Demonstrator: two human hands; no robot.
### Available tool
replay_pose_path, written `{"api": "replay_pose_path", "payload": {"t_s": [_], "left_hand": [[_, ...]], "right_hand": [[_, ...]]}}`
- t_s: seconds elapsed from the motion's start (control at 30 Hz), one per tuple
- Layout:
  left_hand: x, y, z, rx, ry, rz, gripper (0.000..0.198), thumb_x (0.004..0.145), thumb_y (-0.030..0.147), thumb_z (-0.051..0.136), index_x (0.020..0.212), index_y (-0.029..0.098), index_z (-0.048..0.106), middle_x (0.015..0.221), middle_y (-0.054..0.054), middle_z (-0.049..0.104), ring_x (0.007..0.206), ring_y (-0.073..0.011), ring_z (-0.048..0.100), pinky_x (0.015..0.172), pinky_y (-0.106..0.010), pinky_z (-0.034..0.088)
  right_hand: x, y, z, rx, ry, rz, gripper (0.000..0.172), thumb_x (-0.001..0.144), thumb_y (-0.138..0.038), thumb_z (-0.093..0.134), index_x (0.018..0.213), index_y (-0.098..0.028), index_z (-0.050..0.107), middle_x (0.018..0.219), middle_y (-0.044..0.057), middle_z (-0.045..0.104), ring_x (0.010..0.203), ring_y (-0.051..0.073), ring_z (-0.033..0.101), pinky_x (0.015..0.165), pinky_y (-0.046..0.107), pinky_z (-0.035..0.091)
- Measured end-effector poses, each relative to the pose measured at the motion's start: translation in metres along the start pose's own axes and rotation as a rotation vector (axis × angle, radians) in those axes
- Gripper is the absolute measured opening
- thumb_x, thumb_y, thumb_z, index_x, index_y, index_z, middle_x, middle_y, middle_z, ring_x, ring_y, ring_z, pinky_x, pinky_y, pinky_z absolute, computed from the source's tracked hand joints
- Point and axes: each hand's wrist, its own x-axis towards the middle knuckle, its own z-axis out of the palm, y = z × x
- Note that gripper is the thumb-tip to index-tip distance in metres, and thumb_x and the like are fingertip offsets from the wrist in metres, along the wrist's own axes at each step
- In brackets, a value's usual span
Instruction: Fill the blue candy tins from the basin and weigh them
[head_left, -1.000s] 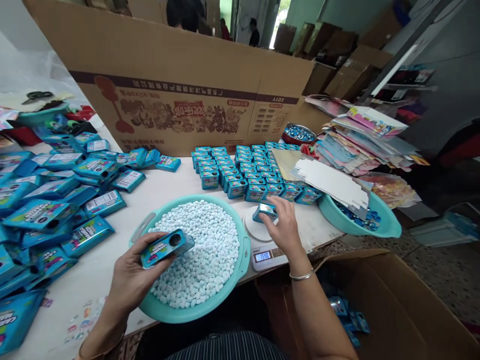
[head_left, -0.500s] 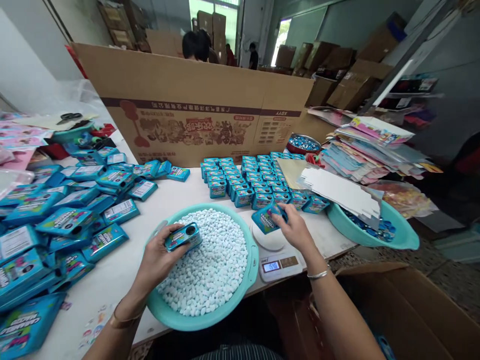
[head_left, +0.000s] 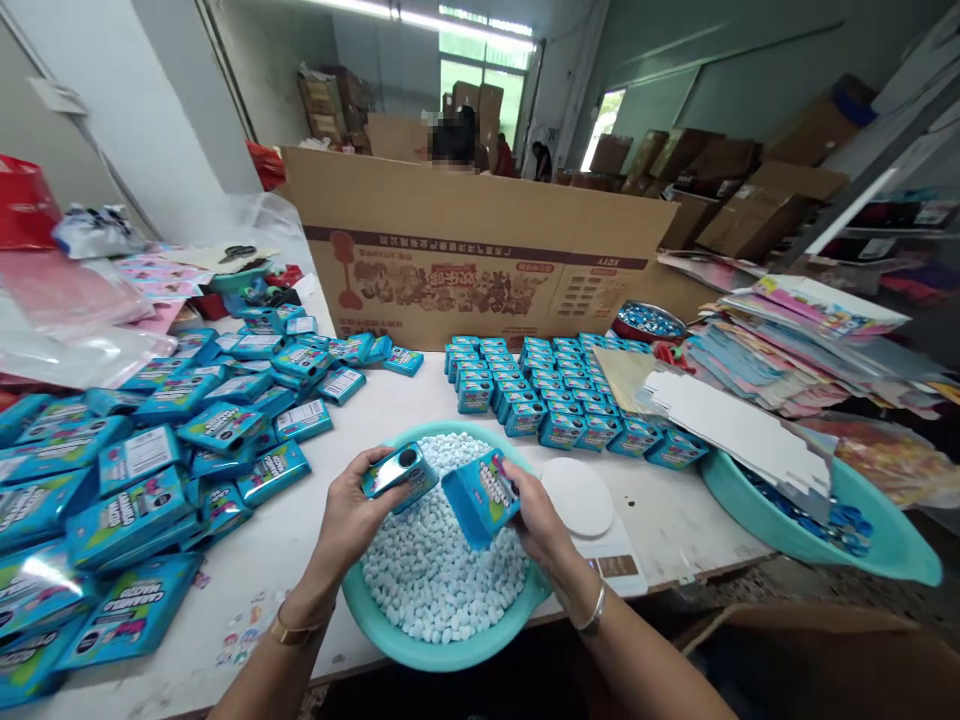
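Observation:
Over a turquoise basin (head_left: pixel 444 658) of pale blue and white candies (head_left: pixel 442 592), both my hands hold blue printed candy boxes. Fingers of my left hand (head_left: pixel 351 515) wrap around a small box (head_left: pixel 396 478) that has a round dark spot on its upper end. My right hand (head_left: pixel 541 515) grips another box (head_left: pixel 484 495) by its right side. That box is tilted, its plain blue end pointing down and left above the candies; its inside is hidden from me. Just right of the basin is a white digital scale (head_left: pixel 577 495) with nothing on its round plate.
Flat blue packs (head_left: pixel 225 420) are heaped on the left. Filled-out boxes stand in rows (head_left: pixel 559 385) before a tall carton (head_left: pixel 480 215). On the right are white card sheets (head_left: pixel 739 430), a turquoise tub (head_left: pixel 896 550) and stacked papers (head_left: pixel 810 330). A person's head shows behind the carton.
My right hand has carried its box from above the scale leftward over the basin and tipped it. My left hand keeps its box. The view has shifted, showing more on the left.

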Motion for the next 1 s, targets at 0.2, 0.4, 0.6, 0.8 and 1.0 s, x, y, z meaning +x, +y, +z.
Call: {"api": "replay_pose_path", "payload": {"t_s": [0.2, 0.4, 0.6, 0.8, 1.0], "left_hand": [[0.0, 0.001, 0.0, -0.085, -0.012, -0.039, 0.05, 0.058, 0.04, 0.078, 0.101, 0.016, 0.067, 0.092, -0.006, 0.072, 0.078, -0.0219, 0.067, 0.07, -0.032, 0.057], [-0.001, 0.003, -0.003, -0.147, 0.01, -0.055, 0.048, 0.059, 0.038, 0.078, 0.099, 0.016, 0.066, 0.09, -0.005, 0.072, 0.079, -0.022, 0.068, 0.073, -0.032, 0.058], [0.0, 0.007, -0.008, -0.157, 0.018, -0.071, 0.047, 0.058, 0.039, 0.079, 0.098, 0.017, 0.066, 0.088, -0.004, 0.073, 0.078, -0.0226, 0.07, 0.073, -0.034, 0.059], [0.003, 0.013, -0.011, -0.138, 0.037, -0.054, 0.043, 0.058, 0.039, 0.078, 0.094, 0.018, 0.067, 0.084, -0.003, 0.074, 0.076, -0.0232, 0.07, 0.072, -0.034, 0.06], [0.005, 0.01, -0.003, -0.134, 0.031, -0.065, 0.043, 0.06, 0.041, 0.078, 0.095, 0.019, 0.068, 0.089, -0.004, 0.075, 0.081, -0.0253, 0.072, 0.077, -0.037, 0.061]], "right_hand": [[0.004, -0.024, -0.002, -0.611, -0.158, -0.471, 0.032, 0.09, -0.049, 0.051, 0.076, -0.021, 0.058, 0.074, 0.002, 0.056, 0.071, 0.019, 0.054, 0.066, 0.031, 0.044], [0.006, -0.036, 0.004, -1.296, -0.384, -1.081, 0.024, 0.093, -0.041, 0.05, 0.092, -0.019, 0.061, 0.087, 0.008, 0.056, 0.08, 0.023, 0.055, 0.068, 0.034, 0.045], [0.028, -0.044, 0.004, -1.433, -0.492, -1.218, 0.025, 0.094, -0.042, 0.051, 0.093, -0.019, 0.06, 0.086, 0.007, 0.054, 0.076, 0.02, 0.052, 0.063, 0.031, 0.043], [0.109, -0.098, 0.004, -1.484, -0.364, -1.303, 0.025, 0.095, -0.041, 0.048, 0.093, -0.019, 0.061, 0.089, 0.009, 0.055, 0.083, 0.023, 0.052, 0.07, 0.033, 0.044], [0.187, -0.077, -0.007, -1.57, -0.43, -1.307, 0.024, 0.094, -0.04, 0.05, 0.092, -0.018, 0.061, 0.089, 0.009, 0.056, 0.083, 0.023, 0.051, 0.071, 0.033, 0.044]]}}
